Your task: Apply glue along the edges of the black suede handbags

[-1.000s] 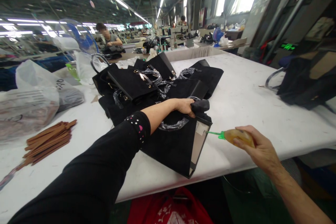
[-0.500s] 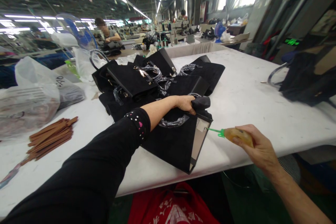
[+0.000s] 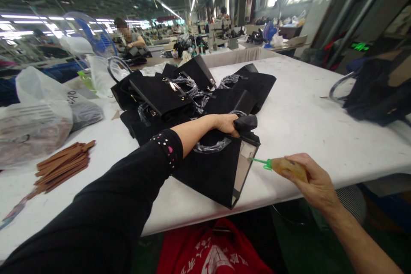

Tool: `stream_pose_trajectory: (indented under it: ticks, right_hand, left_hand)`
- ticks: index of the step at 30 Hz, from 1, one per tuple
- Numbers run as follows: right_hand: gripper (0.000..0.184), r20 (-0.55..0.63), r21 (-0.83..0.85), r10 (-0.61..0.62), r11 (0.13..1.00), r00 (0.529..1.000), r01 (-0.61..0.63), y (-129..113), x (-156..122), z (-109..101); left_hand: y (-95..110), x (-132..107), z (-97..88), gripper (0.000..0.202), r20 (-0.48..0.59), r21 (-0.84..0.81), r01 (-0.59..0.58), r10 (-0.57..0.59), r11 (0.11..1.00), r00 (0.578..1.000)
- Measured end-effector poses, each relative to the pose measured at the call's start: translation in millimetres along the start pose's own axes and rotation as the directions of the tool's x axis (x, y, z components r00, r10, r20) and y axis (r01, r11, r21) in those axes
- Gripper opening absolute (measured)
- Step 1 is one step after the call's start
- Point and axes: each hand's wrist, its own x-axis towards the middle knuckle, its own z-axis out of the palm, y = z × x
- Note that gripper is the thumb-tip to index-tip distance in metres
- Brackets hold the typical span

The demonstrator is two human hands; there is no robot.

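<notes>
More black bags [image 3: 180, 90] lie piled behind. The left hand [image 3: 226, 123] grips the bag [image 3: 215, 171] top; the right hand [image 3: 313, 182] fingers clamp a bottle [image 3: 285, 166], its nozzle touching the bag's side.

I can read nothing for certain. Dark marker scrawl on the grey plastic bag [image 3: 84, 113] by the surface's left edge is blurred. White characters on the red bag [image 3: 192, 250] under the near edge are cut off. The green lit sign [image 3: 359, 46] beyond the right edge is too small.

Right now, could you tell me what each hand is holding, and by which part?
Left hand grips the black bag at its top flap; right hand holds a squeeze bottle by its body.
</notes>
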Motion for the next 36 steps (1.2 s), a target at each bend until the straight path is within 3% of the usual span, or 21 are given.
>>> stream_pose_trajectory:
  ticks: [2, 6, 10, 15, 18, 23, 27, 31, 36]
  right_hand:
    - [0.022, -0.026, -0.015, -0.017, 1.000, 1.000, 0.017, -1.1, -0.8, 0.4]
    - [0.019, 0.103, 0.007, -0.024, 1.000, 0.994, 0.023, -3.5, -3.5, 1.2]
    - [0.025, -0.017, -0.062, -0.085, 0.995, 0.996, 0.083, -3.4, -4.9, 0.2]
    - [0.026, 0.097, -0.086, -0.118, 0.988, 0.988, 0.127, -1.1, -7.4, -3.0]
    - [0.029, 0.042, -0.121, -0.122, 0.985, 0.992, 0.126, 0.4, -9.2, -3.3]
    - [0.028, 0.159, -0.027, -0.117, 0.992, 0.980, 0.123, -0.7, -10.6, 0.4]
    - [0.027, 0.090, -0.032, -0.090, 0.995, 0.992, 0.093, -6.9, -13.1, 2.7]
    - [0.024, 0.200, 0.053, -0.077, 0.996, 0.977, 0.068, -11.6, -15.5, 4.3]
    - [0.026, -0.015, -0.030, -0.079, 0.996, 0.997, 0.078, -6.1, -16.6, 6.2]
  left_hand:
    - [1.6, -0.6, 0.0, 0.027, -0.010, 0.002, 0.000, 0.000, 1.000, 1.000]
    - [1.5, -0.3, 0.4, 0.021, -0.024, 0.000, 0.005, -0.005, 1.000, 1.000]
    - [-1.4, 0.3, 1.1, 0.021, -0.032, -0.009, 0.015, -0.015, 1.000, 0.999]
    - [-2.9, 0.7, 2.6, 0.019, -0.021, -0.019, 0.009, -0.010, 1.000, 1.000]
    - [-2.7, 0.6, 3.3, 0.021, -0.027, -0.024, 0.020, -0.021, 1.000, 0.999]
    - [-1.1, -0.2, 2.8, 0.021, -0.036, -0.015, 0.019, -0.019, 1.000, 0.999]
    - [0.3, -0.9, 2.3, 0.018, -0.041, -0.013, 0.021, -0.022, 1.000, 0.999]
    - [1.4, -1.4, 2.2, 0.018, -0.037, -0.012, 0.015, -0.016, 1.000, 0.999]
    - [4.1, -2.5, 2.3, 0.019, -0.047, 0.004, 0.021, -0.021, 1.000, 0.999]
